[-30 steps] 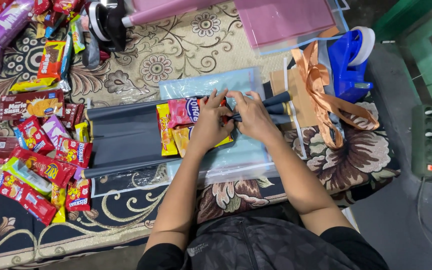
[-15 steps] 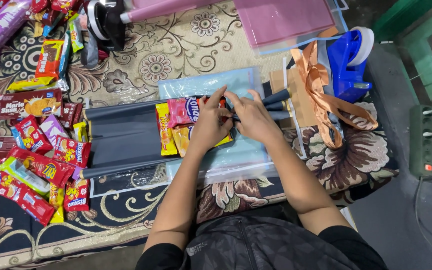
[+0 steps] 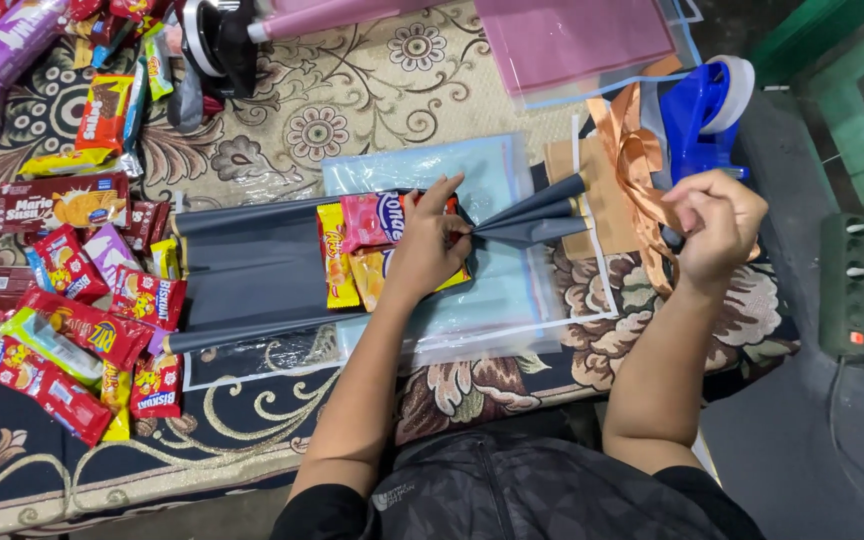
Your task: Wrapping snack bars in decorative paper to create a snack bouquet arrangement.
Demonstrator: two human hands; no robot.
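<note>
Snack packets point(image 3: 377, 245) pinned under left hand point(image 3: 427, 250); right hand point(image 3: 717, 225) grips ribbon point(image 3: 637, 160).

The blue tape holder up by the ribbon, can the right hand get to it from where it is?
Probably yes. The right hand is just below the blue tape holder; only loose orange ribbon lies between, though its fingers are closed on it.

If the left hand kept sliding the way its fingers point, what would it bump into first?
The left hand points toward the picture's upper right, pinching the gathered dark paper. Going straight on, it would probably meet that paper's fanned end first, then the orange ribbon. Depth is hard to judge.
</note>
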